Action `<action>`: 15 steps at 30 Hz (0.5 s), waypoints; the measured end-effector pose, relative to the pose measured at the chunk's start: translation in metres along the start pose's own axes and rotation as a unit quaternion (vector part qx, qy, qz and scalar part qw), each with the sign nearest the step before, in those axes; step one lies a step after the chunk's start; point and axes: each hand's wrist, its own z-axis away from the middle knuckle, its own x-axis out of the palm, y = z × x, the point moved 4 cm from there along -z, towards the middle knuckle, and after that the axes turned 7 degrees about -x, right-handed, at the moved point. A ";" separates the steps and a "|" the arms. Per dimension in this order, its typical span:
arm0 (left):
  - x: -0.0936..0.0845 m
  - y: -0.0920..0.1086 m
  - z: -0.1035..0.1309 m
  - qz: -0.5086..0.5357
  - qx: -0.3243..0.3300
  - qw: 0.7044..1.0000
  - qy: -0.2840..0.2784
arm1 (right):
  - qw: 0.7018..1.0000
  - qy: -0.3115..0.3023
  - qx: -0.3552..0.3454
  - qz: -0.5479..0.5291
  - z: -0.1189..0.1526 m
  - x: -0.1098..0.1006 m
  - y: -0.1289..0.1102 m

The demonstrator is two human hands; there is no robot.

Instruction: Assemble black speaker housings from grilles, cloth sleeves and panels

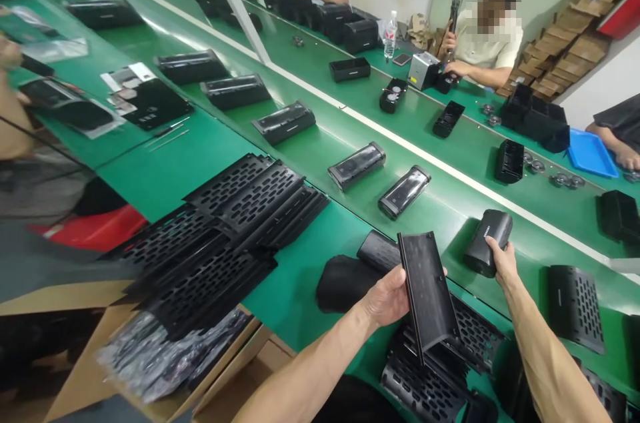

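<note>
My left hand (387, 297) grips a long black panel (430, 289) by its left edge, its smooth, slightly curved inner face turned up. To the right, my right hand (501, 259) is closed on a rounded black housing (487, 241) with a small white label, on the green surface. Below the panel lie perforated black covers (425, 386). Behind my left hand are a dark rounded piece (345, 283) and another black housing (377, 251).
Stacked perforated panels (260, 199) lie left of centre. An open carton (225, 369) with plastic-wrapped parts stands below them. Black housings (357, 165) line the green belt (320, 143). Across it, a person (487, 43) handles parts near a blue tray (593, 153).
</note>
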 end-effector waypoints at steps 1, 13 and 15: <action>0.001 0.002 0.000 -0.005 0.009 1.000 -0.006 | 1.000 -0.016 0.010 -0.012 0.005 -0.006 -0.010; 0.022 -0.022 -0.024 -0.002 0.021 0.996 -0.081 | 0.952 -0.221 -0.179 0.111 0.195 -0.102 -0.190; 0.033 -0.024 -0.024 -0.006 0.030 0.995 -0.097 | 0.941 -0.221 -0.210 0.148 0.213 -0.099 -0.199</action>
